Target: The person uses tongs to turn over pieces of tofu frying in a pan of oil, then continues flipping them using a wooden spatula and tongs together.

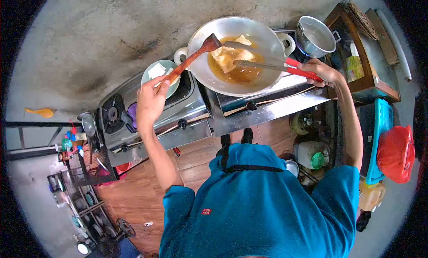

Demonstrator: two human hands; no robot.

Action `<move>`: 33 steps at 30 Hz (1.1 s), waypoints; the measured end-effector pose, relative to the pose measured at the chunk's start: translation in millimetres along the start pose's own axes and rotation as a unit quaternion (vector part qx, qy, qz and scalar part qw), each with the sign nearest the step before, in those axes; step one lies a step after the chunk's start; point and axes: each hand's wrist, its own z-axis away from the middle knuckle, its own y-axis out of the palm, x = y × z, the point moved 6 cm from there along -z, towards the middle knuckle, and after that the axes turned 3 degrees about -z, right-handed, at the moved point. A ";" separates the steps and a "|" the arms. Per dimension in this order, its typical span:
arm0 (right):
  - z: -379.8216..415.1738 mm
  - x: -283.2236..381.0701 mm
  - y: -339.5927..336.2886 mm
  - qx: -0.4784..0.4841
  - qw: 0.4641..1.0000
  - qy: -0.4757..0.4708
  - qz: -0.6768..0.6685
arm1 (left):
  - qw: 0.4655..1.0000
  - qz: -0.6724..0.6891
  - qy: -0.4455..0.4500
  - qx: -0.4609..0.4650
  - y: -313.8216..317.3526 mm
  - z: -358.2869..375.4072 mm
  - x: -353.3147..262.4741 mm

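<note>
My left hand (pixel 151 99) is closed round the handle of a wooden spatula (pixel 189 61), whose dark flat end reaches over the left part of a wide metal wok (pixel 200 75). Brown oil lies in the wok, with pale yellow pieces of food (pixel 232 57) in it. My right hand (pixel 324 74) grips red-handled metal tongs (pixel 267 66) from the right, their arms apart over the food. Below the spatula handle, beside the wok, is a pale green plate (pixel 174 88) with white pieces (pixel 157 71) on it, partly hidden by my left hand.
Right of the wok, a metal pot (pixel 317 38) stands over a blue flame. A gas stove (pixel 178 107) runs along the wall, with a bare burner (pixel 112 114) at its left. A wooden cabinet (pixel 379 86) stands at the right, near a red plastic bag (pixel 397 153).
</note>
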 end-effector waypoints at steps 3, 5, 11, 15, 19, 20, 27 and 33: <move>14.5 15.8 5.3 -0.034 0.999 0.009 0.000 | 1.000 0.025 0.010 0.012 -3.7 -10.2 8.0; 21.0 20.0 13.8 -0.037 0.999 0.021 -0.005 | 0.999 0.018 0.021 0.018 -9.0 -17.0 12.9; 26.7 9.4 35.9 -0.059 0.996 0.068 -0.007 | 0.999 0.009 0.040 0.023 -19.6 -31.9 18.0; 28.9 16.2 49.2 -0.045 0.997 0.066 -0.009 | 0.994 0.005 0.105 -0.001 -20.6 -40.8 22.0; 30.1 24.9 45.4 -0.079 0.996 0.013 -0.044 | 0.996 0.026 0.073 0.034 -17.7 -43.7 24.8; 28.9 27.1 46.0 -0.081 0.996 0.014 -0.045 | 0.996 0.027 0.083 0.035 -15.7 -46.2 28.0; -1.4 47.8 43.1 -0.114 0.993 0.000 0.039 | 0.991 0.009 0.133 -0.014 -29.2 -41.2 29.3; -26.5 59.4 42.1 -0.105 0.990 0.007 0.098 | 0.993 0.031 0.110 0.001 -38.5 -35.0 41.3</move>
